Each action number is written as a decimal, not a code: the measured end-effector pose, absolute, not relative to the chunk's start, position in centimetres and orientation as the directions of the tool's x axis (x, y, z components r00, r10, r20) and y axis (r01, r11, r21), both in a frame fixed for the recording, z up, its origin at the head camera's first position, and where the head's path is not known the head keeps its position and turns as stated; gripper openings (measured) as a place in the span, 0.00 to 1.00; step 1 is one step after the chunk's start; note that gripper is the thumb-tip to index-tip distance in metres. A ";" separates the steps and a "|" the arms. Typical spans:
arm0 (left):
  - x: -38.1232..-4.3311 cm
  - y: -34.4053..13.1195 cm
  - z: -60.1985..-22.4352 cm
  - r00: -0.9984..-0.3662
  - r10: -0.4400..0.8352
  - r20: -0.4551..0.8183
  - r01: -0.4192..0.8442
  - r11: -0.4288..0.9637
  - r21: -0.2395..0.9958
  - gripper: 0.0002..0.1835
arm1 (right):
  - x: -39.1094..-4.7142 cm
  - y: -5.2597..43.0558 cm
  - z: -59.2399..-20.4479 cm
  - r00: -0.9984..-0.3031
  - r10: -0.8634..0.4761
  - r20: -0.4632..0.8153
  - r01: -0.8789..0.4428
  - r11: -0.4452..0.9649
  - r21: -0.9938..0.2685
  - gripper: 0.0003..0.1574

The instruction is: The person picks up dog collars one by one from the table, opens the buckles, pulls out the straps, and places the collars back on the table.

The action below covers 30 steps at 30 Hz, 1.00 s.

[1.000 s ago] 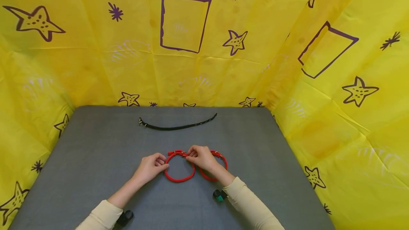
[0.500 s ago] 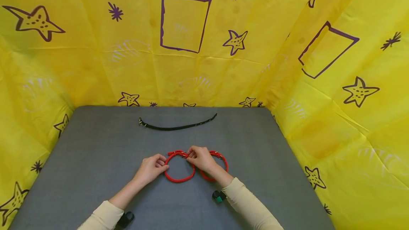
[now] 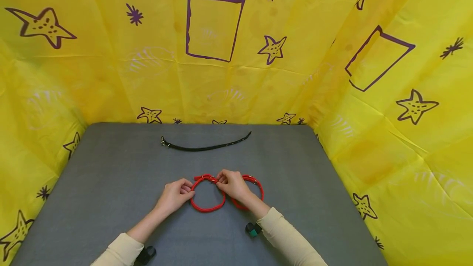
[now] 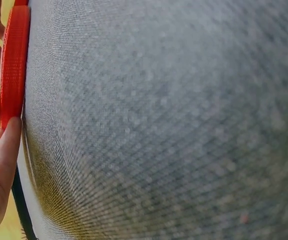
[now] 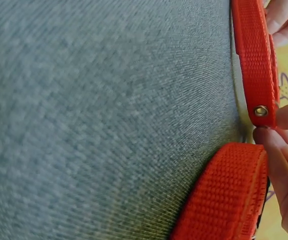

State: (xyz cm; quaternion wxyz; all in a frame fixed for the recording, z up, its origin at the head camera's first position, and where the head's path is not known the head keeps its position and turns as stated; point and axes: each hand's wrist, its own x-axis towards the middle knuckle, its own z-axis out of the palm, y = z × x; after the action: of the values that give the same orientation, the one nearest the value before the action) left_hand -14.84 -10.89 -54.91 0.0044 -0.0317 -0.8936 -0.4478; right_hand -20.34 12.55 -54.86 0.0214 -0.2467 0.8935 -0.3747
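Two red collars, each buckled into a ring, stand on edge side by side on the grey table. My left hand (image 3: 175,194) pinches the left side of the left red collar (image 3: 207,209) between thumb and fingers. On the opposite side, close to the buckle, my right hand (image 3: 233,186) pinches the same band. The right wrist view shows a metal eyelet (image 5: 260,111) in the webbing right by those fingertips. Partly hidden behind my right hand and wrist is the right red collar (image 3: 262,192), whose webbing fills the bottom of the right wrist view.
Farther back, a black collar (image 3: 199,149) lies stretched out in a shallow curve, its buckle at the left end. Yellow cloth walls (image 3: 236,81) with drawn stars enclose the grey table (image 3: 122,167) at the back and sides.
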 end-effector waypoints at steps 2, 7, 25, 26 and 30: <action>-14.7 -10.9 -54.8 -0.998 0.051 0.041 0.063 0.596 0.800 0.08 | -20.3 12.5 -54.8 -0.882 -0.446 0.151 -0.418 0.592 -0.689 0.05; -14.6 -11.1 -54.4 -0.998 0.027 0.060 0.065 0.581 0.812 0.09 | -20.0 12.5 -54.3 -0.888 -0.416 0.195 -0.420 0.565 -0.710 0.05; -14.6 -11.8 -53.2 -0.998 -0.044 0.052 0.028 0.427 0.904 0.16 | -19.0 12.6 -53.0 -0.816 -0.337 0.470 -0.577 0.428 -0.696 0.08; -14.6 -11.9 -53.2 -0.998 -0.044 0.036 0.014 0.422 0.907 0.16 | -19.0 12.6 -53.0 -0.814 -0.332 0.477 -0.580 0.412 -0.703 0.08; -14.7 -12.0 -52.7 -1.000 -0.027 -0.002 -0.012 0.390 0.921 0.15 | -19.0 12.6 -53.0 -0.804 -0.312 0.506 -0.594 0.361 -0.719 0.09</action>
State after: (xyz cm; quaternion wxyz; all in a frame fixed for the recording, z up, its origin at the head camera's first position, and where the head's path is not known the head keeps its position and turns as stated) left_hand -14.65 -11.96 -52.75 0.0066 0.0116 -0.8336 -0.5522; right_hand -19.05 12.60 -52.97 -0.1429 -0.2788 0.8123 -0.4919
